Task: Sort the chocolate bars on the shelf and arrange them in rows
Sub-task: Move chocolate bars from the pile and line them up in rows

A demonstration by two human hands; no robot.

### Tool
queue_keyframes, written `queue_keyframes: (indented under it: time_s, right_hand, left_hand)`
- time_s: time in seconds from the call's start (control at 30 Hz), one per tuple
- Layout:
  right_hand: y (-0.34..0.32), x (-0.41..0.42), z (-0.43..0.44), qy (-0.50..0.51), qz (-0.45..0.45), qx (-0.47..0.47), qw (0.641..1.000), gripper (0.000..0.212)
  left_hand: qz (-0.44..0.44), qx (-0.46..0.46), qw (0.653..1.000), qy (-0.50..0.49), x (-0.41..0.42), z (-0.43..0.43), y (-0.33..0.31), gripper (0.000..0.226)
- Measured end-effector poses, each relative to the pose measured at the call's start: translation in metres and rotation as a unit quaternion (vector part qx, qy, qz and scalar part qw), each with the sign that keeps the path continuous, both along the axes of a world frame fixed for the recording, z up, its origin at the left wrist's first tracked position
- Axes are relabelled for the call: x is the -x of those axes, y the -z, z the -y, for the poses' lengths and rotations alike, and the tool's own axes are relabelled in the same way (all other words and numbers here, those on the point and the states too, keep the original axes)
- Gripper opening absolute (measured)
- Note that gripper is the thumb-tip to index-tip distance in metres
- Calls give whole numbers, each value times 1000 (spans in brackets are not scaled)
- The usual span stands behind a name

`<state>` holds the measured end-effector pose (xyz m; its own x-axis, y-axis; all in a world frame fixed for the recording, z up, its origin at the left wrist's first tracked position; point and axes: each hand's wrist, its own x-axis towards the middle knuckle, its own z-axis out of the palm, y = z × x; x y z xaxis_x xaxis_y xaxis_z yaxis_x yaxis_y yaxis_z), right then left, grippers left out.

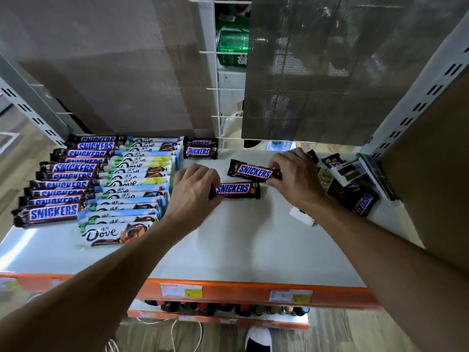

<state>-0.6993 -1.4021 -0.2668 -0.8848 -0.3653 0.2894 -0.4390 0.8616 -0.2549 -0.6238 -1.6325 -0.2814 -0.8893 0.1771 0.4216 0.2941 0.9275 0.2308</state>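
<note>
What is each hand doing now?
Left hand: grips the near Snickers bar at one end.
Right hand: pinches the far Snickers bar at one end.

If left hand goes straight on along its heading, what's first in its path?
Likely the farther Snickers bar, pinched by the right hand. The left hand itself grips the nearer Snickers bar. Heights are hard to judge.

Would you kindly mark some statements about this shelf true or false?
1. The left hand grips the nearer brown Snickers bar by its left end. True.
2. The right hand holds nothing. False: it grips the farther brown Snickers bar by its right end.
3. The white-and-blue Dove bars lie left of the long Snickers row. False: they lie right of it.
4. A loose pile of dark wrapped bars lies at the grey metal shelf's right end. True.
</note>
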Motion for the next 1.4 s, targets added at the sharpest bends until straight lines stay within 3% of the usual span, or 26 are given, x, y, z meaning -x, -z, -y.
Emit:
queue_keyframes:
  time_s: [0.43,1.4]
  right_hand:
    - [0,55,15,-45,63,29,997,25]
    - [8,86,22,-41,-44,93,994,10]
  left_hand:
    - [-43,36,998,-4,52,-10,13,27]
    - [-47,81,995,-37,104,-19,11,21]
